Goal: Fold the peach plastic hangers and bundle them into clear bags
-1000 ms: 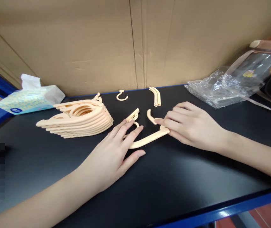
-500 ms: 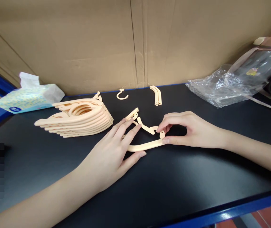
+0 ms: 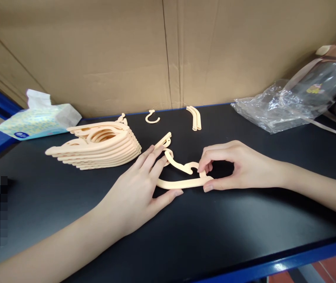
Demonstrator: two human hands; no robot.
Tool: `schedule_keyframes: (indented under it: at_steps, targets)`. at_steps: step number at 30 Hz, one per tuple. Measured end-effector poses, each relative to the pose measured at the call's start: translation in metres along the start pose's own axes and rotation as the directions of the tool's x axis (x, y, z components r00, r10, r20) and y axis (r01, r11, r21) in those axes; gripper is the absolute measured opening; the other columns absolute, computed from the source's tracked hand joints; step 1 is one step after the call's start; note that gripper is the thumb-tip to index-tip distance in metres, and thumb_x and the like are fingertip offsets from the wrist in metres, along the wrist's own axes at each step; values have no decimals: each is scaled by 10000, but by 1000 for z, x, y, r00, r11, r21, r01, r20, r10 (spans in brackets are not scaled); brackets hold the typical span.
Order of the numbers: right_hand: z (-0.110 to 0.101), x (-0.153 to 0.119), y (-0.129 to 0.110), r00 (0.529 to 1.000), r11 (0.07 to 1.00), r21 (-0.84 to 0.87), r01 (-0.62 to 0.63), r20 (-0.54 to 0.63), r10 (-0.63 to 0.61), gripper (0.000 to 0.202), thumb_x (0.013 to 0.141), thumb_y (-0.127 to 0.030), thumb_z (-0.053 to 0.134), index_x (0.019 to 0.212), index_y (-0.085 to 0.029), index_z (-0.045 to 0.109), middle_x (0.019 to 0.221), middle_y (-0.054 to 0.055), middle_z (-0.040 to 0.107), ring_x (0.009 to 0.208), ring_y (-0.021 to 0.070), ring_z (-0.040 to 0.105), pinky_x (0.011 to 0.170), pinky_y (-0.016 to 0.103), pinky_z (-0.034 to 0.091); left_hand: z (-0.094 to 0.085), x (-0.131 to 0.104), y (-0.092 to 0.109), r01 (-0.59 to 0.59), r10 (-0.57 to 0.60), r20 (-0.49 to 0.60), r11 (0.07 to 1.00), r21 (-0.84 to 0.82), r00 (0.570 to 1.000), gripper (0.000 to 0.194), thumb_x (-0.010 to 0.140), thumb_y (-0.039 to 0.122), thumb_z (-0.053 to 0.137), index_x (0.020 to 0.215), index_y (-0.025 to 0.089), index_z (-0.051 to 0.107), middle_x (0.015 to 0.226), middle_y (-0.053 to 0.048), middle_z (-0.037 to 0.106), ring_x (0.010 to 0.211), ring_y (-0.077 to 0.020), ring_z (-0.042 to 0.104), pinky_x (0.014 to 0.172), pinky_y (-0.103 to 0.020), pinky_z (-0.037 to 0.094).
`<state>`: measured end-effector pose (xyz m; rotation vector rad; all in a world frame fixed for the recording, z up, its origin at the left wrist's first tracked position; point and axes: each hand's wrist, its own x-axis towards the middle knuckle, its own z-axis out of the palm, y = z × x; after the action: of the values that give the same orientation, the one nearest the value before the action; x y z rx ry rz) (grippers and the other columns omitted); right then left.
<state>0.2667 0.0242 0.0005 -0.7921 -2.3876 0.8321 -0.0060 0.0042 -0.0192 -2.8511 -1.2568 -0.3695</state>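
Observation:
A cream plastic hanger piece (image 3: pixel 182 183) lies low on the black table, between my two hands. My left hand (image 3: pixel 140 188) rests over its left part, fingers spread, the thumb along the near edge. Thumb and fingers of my right hand (image 3: pixel 229 165) pinch the piece's right end. A curved, notched cream arm (image 3: pixel 176 164) runs just behind the long bar, its left end near my left fingertips. Beyond those fingers a straight cream bar (image 3: pixel 163 140) sticks out. My left palm hides part of the hanger.
Stacked cream hanger parts (image 3: pixel 97 147) stand at the left, before a tissue box (image 3: pixel 38 120). Behind are a loose hook (image 3: pixel 152 117) and thin curved pieces (image 3: pixel 196 118). A clear plastic bag (image 3: pixel 268 108) and a transparent bag with straps (image 3: pixel 318 88) lie back right.
My right hand has moved slightly toward me with the hanger's right end. The notched arm has shifted left and nearer, closer to my left fingertips. My left hand has barely moved.

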Motion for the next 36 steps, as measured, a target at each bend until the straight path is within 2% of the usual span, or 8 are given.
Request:
schedule_keyframes:
  at_steps: [6, 11, 16, 19, 23, 29, 32, 36]
  targets:
    - [0, 0, 0, 1000, 999, -44, 18, 18, -17, 107, 855, -257, 762, 846, -194, 677, 808, -23, 690, 732, 108, 648, 695, 238, 512, 3, -2, -1, 12, -19, -88, 997, -71, 996, 555, 992, 628, 459, 1269, 148, 458, 1515, -225, 494, 1465, -357, 428, 1061, -493, 540]
    - [1, -1, -2, 999, 998, -65, 14, 35, -12, 79, 881, -242, 719, 824, -201, 683, 799, -18, 695, 740, 119, 655, 696, 247, 508, 4, -1, -1, 1, -6, -77, 998, -70, 997, 608, 998, 608, 466, 1393, 153, 381, 1501, -201, 509, 1455, -351, 442, 1082, -500, 520]
    - [1, -2, 0, 999, 998, -55, 6, 35, -5, 80, 875, -246, 725, 832, -207, 670, 814, -15, 699, 763, 127, 660, 720, 256, 518, 8, -2, -3, 9, -17, -89, 996, -91, 996, 545, 991, 655, 447, 1267, 186, 476, 1496, -184, 521, 1476, -359, 409, 1070, -505, 523]
    - [2, -1, 3, 1000, 997, -77, -15, 9, 16, 89, 865, -247, 724, 908, -213, 655, 838, -17, 677, 765, 126, 645, 728, 260, 517, 6, -1, -2, 6, -12, -72, 997, -79, 997, 501, 1001, 649, 427, 1164, 182, 506, 1487, -200, 527, 1471, -374, 411, 1076, -531, 513]
    - [2, -1, 6, 1000, 980, -196, -27, -19, 23, 166, 876, -222, 676, 1041, -207, 675, 860, -6, 652, 777, 133, 618, 727, 273, 493, 1, 1, 1, 12, -14, -25, 998, -60, 1000, 453, 1018, 598, 434, 1096, 159, 514, 1426, -239, 564, 1462, -394, 419, 1077, -545, 509]
    - [-2, -2, 9, 1000, 961, -275, 26, 9, -24, 267, 953, -218, 568, 1188, -188, 691, 895, 24, 648, 812, 159, 584, 744, 307, 477, -2, 2, 2, -33, 31, -38, 998, -54, 999, 328, 1044, 477, 446, 1083, 161, 526, 1411, -201, 585, 1482, -387, 390, 1150, -553, 443]
    - [-2, -2, 9, 999, 960, -278, 38, 20, -34, 232, 964, -201, 553, 1151, -188, 690, 928, 34, 656, 839, 162, 588, 767, 308, 479, -3, 1, 2, -41, 40, -26, 999, -35, 999, 325, 1048, 460, 448, 1097, 156, 552, 1449, -194, 559, 1489, -387, 379, 1163, -552, 429]
    - [0, -2, 8, 1000, 961, -276, 21, 2, -22, 101, 933, -181, 572, 975, -189, 663, 925, 25, 660, 829, 150, 593, 752, 290, 464, -3, 1, 2, -50, 50, -24, 999, -10, 998, 378, 1050, 456, 442, 1209, 147, 590, 1455, -177, 560, 1489, -396, 373, 1150, -579, 436]
